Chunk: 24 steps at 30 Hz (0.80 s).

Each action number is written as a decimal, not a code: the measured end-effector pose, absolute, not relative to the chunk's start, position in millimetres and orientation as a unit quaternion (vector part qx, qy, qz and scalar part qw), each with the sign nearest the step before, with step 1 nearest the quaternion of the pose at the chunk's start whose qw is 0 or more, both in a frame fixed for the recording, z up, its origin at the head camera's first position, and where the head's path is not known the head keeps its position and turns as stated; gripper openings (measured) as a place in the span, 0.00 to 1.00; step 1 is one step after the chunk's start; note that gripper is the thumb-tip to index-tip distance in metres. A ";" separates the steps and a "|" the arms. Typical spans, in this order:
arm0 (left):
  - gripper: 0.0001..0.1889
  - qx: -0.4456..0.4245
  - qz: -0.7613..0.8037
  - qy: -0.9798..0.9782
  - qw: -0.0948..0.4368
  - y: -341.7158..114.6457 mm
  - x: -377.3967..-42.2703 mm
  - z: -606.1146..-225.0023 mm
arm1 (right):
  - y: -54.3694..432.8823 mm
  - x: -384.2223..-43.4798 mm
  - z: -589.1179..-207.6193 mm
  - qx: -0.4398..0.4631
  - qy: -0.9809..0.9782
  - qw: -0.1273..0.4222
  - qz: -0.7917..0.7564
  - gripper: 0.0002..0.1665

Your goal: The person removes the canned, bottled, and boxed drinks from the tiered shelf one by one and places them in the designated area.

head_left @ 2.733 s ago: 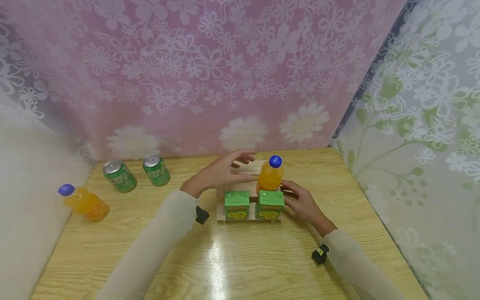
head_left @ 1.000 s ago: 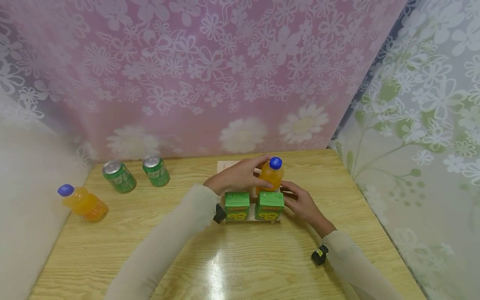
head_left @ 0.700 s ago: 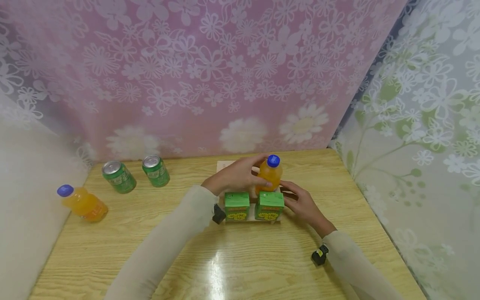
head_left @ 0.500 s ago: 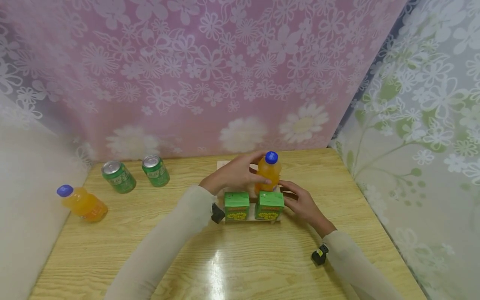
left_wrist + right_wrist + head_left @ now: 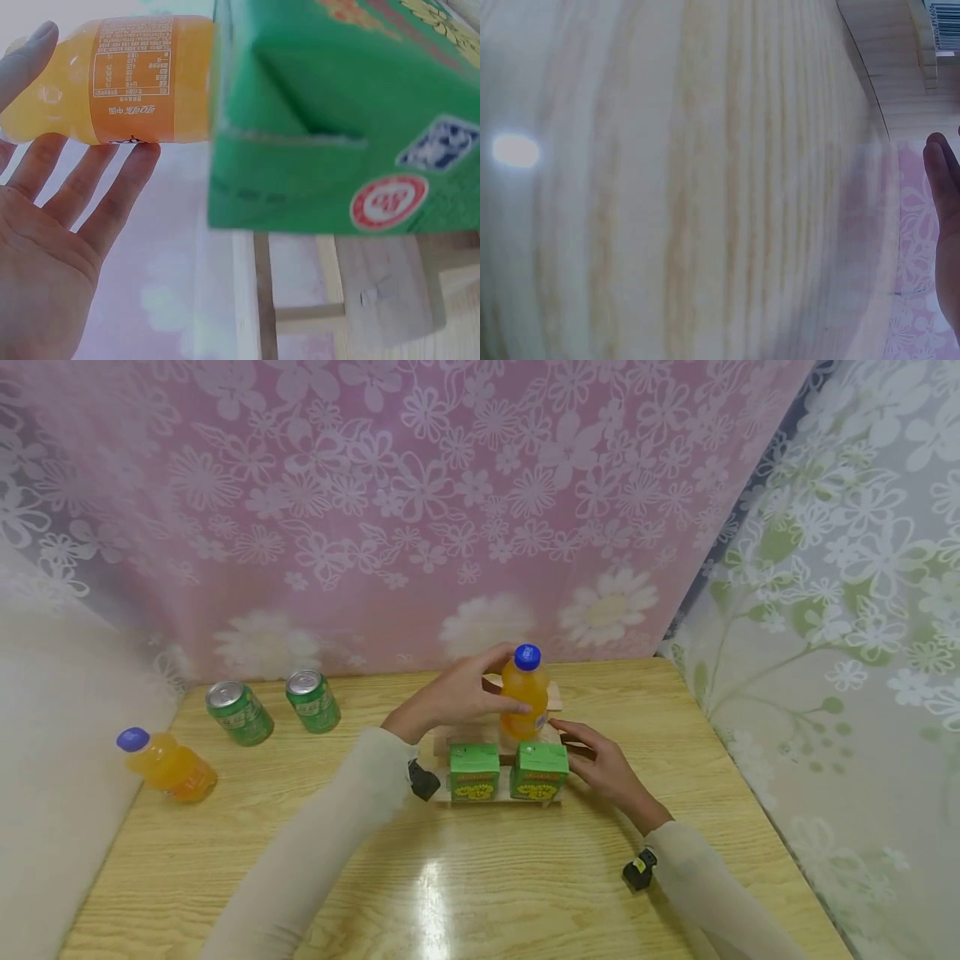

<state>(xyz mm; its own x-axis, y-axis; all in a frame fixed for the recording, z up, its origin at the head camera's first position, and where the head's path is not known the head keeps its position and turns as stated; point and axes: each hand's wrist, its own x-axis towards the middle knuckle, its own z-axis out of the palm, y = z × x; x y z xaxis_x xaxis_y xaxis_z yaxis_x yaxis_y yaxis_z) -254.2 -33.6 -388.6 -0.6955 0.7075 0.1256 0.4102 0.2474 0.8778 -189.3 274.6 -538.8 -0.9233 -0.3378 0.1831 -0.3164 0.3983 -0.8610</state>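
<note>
Orange and blue-capped, a drink bottle (image 5: 525,692) is grasped by the left hand (image 5: 454,692), thumb and fingers around it, behind the two green cartons (image 5: 474,772) on the wooden rack (image 5: 467,737); whether its base touches the rack is hidden. Beside the rack's right end is the right hand (image 5: 606,770), though whether it grips the wood cannot be told. Farther left on the table (image 5: 540,877) stand two green cans (image 5: 242,713) and another orange bottle (image 5: 174,768).
</note>
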 end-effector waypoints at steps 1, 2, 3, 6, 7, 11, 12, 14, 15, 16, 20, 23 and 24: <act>0.41 0.359 0.496 0.777 0.146 -35.4 -254.2 -387.8 | 274.5 -189.1 -538.6 -0.196 0.836 0.010 -0.512 0.33; 0.40 0.358 0.498 0.777 0.143 -37.2 -254.2 -387.1 | 274.5 -189.1 -538.7 -0.196 0.837 0.010 -0.511 0.33; 0.40 0.355 0.499 0.778 0.140 -39.3 -253.9 -386.5 | 274.3 -188.9 -538.6 -0.195 0.837 0.009 -0.510 0.33; 0.39 0.346 0.509 0.777 0.135 -46.0 -253.0 -385.3 | 273.8 -188.5 -537.9 -0.190 0.837 0.012 -0.512 0.33; 0.38 0.341 0.514 0.775 0.136 -48.7 -252.4 -384.7 | 273.7 -188.4 -538.0 -0.190 0.837 0.013 -0.512 0.33; 0.37 0.336 0.534 0.765 0.128 -60.0 -250.8 -382.5 | 273.1 -188.1 -537.8 -0.189 0.838 0.015 -0.512 0.33; 0.37 0.336 0.537 0.764 0.125 -63.1 -250.5 -382.0 | 273.0 -188.1 -537.9 -0.188 0.838 0.015 -0.512 0.33; 0.37 0.339 0.541 0.761 0.116 -69.3 -250.5 -382.2 | 272.7 -188.0 -537.8 -0.187 0.838 0.015 -0.512 0.33; 0.36 0.338 0.543 0.761 0.114 -72.6 -250.5 -382.6 | 272.5 -188.0 -537.6 -0.186 0.838 0.015 -0.512 0.33; 0.37 0.337 0.542 0.762 0.111 -75.9 -250.5 -383.1 | 272.4 -188.0 -537.6 -0.185 0.839 0.015 -0.512 0.33; 0.39 0.313 0.541 0.772 0.115 -89.5 -248.8 -384.6 | 272.1 -187.5 -538.1 -0.183 0.841 0.014 -0.509 0.33; 0.40 0.289 0.543 0.780 0.120 -100.0 -247.9 -385.7 | 272.0 -187.0 -538.2 -0.182 0.842 0.014 -0.508 0.33; 0.40 0.282 0.543 0.782 0.119 -103.4 -248.0 -386.5 | 272.0 -186.9 -538.3 -0.181 0.842 0.015 -0.508 0.33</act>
<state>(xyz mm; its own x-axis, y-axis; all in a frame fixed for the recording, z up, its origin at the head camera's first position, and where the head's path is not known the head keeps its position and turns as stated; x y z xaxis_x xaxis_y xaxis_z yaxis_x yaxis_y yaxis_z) -248.0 -103.4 -386.5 -0.8119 0.5713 0.1201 0.3120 0.2508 0.9164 -186.9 272.0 -538.3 -0.9338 -0.3203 0.1594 -0.2904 0.4182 -0.8607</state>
